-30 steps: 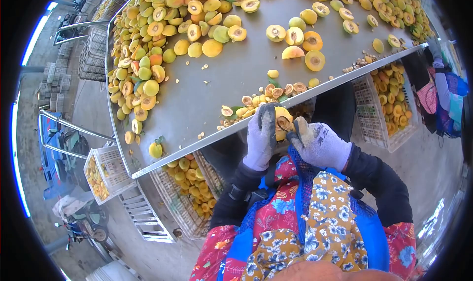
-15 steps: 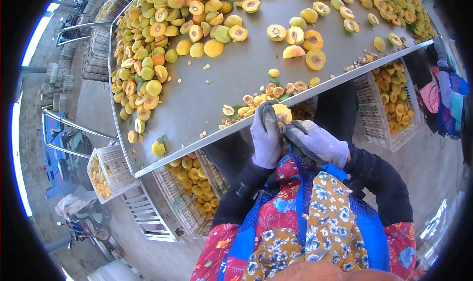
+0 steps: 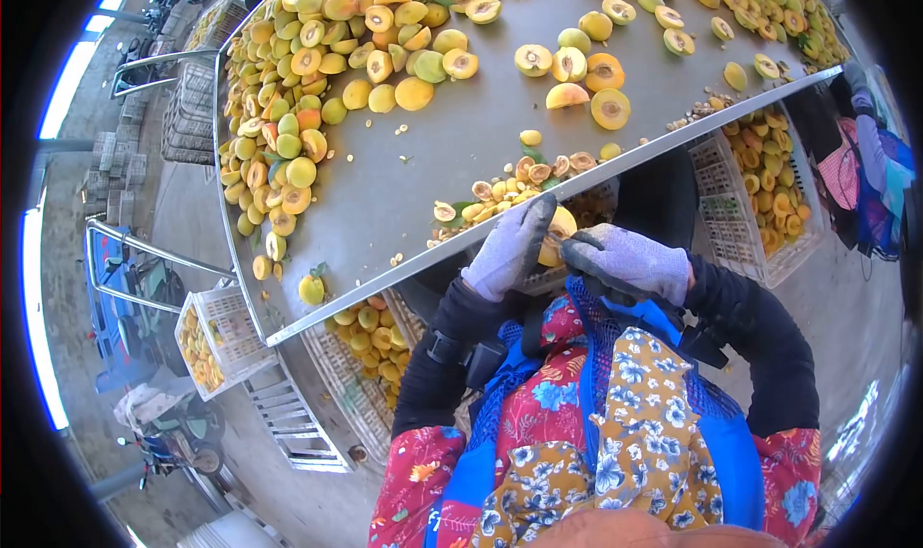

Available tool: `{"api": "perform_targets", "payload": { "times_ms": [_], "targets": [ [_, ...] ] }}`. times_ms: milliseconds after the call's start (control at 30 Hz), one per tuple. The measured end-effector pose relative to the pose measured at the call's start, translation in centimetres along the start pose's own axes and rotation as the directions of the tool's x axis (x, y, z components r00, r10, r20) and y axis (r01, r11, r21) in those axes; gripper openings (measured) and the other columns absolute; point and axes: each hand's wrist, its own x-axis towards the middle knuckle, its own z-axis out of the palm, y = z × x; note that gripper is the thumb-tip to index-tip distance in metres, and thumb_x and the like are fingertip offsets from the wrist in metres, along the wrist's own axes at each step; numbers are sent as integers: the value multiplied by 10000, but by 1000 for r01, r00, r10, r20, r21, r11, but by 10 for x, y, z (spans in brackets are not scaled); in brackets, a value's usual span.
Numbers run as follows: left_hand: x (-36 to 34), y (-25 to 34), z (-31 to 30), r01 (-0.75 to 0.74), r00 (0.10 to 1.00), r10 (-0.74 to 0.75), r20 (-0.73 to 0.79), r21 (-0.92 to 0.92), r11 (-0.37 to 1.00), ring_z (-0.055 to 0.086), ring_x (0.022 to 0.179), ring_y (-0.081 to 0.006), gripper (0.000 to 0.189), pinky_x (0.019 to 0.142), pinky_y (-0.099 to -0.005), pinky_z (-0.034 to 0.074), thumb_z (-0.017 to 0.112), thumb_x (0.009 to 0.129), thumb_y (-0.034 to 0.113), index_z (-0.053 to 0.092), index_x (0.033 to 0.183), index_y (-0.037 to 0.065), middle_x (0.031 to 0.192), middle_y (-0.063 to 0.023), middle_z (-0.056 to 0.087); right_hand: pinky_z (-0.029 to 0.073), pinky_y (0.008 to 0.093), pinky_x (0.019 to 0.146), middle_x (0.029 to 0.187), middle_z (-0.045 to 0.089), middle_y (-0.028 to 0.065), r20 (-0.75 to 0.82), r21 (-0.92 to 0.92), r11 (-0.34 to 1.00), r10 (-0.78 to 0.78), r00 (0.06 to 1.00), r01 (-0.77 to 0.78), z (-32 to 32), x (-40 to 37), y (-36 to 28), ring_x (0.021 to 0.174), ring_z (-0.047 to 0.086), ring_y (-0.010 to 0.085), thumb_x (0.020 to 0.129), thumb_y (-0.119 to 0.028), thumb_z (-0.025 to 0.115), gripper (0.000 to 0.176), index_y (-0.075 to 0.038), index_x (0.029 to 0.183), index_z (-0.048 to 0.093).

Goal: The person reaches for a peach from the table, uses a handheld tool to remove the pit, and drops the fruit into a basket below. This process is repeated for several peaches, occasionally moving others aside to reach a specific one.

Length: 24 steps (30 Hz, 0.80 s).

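Observation:
A cut yellow peach half (image 3: pixel 562 224) is between my gloved hands, just below the front edge of the metal table (image 3: pixel 423 163). My left hand (image 3: pixel 510 248) holds it against its dark-coated fingers, the back of the glove turned up. From the other side my right hand (image 3: pixel 627 263) touches the fruit with its thumb. The right fingers are curled underneath, and whatever is in them is hidden. Close by on the table edge lie fruit scraps (image 3: pixel 500 190) and brownish cut pieces (image 3: pixel 538 171). Several peach halves (image 3: pixel 588 77) sit farther in.
Large heaps of halved peaches (image 3: pixel 317 77) cover the table's left and far right. Crates of fruit stand below: a left crate (image 3: pixel 332 375), a right crate (image 3: pixel 728 207) and a tilted white crate (image 3: pixel 226 332). Another person's sleeve (image 3: pixel 870 159) shows at the right, and a motorbike (image 3: pixel 173 433) at lower left.
My hands have spread slightly apart, the left one shifting left with straighter fingers. More of the peach half now shows between them. The brownish bits formerly visible beneath it are out of sight.

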Motion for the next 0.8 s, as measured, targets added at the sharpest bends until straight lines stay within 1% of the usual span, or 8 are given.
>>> {"api": "perform_targets", "payload": {
  "times_ms": [33,133,333,400,500,600,733,800],
  "targets": [
    [0,1,4,88,995,-93,-21,-169,982,627,1031,-316,334,875,-377,493,478,1048,251,570,1182,-41,1079,-217,647,409,252,458,645,557,13,-12,11,1000,8,1000,-8,0,-2,-2,506,518,105,1030,-417,457,423,-33,922,598],
    [-6,-14,15,-127,959,125,-256,6,992,651,974,-291,317,844,-371,500,483,1043,245,576,1167,-31,1036,-199,664,372,233,423,630,533,4,42,202,978,44,998,-51,-2,2,3,475,484,89,1028,-434,470,410,-65,889,582],
    [-16,6,39,-241,788,348,-508,266,933,668,972,-331,296,861,-400,518,503,1013,172,537,1219,-38,1083,-217,649,322,206,408,609,458,-27,146,511,856,-178,973,80,1,14,24,460,419,54,1016,-471,519,397,-111,854,552],
    [-14,-5,42,-315,701,468,-538,355,880,662,1009,-336,363,896,-399,512,500,1019,237,510,1259,-35,1122,-221,642,312,201,404,610,442,-35,230,685,725,-129,965,-66,4,10,19,452,398,49,1020,-458,521,377,-107,884,549],
    [-6,-21,40,-462,635,541,-552,290,838,661,1019,-318,426,910,-403,512,469,1036,317,504,1272,-36,1137,-207,645,302,191,399,612,424,-42,268,805,578,-154,951,-133,12,7,18,439,368,42,1029,-438,510,354,-99,936,550],
    [-6,-31,46,-502,649,485,-586,149,852,643,1044,-270,481,941,-384,502,435,1046,384,496,1291,-26,1152,-167,638,300,179,394,606,421,-43,329,860,467,-200,923,-205,15,10,25,428,358,38,1034,-429,502,347,-92,969,552],
    [-6,-29,51,-510,744,292,-601,-228,830,607,1091,-217,508,973,-350,483,438,1048,426,492,1304,-9,1203,-129,604,305,174,387,594,415,-43,538,841,182,-397,744,-510,15,29,41,419,363,39,1034,-423,503,342,-90,978,555],
    [-5,-34,53,-495,790,208,-577,-400,772,592,1108,-197,510,985,-338,475,445,1047,438,494,1308,3,1226,-113,587,316,186,354,586,424,-30,496,868,188,-368,786,-459,19,33,42,385,363,47,1036,-437,485,369,-80,993,565]
  ]
}}
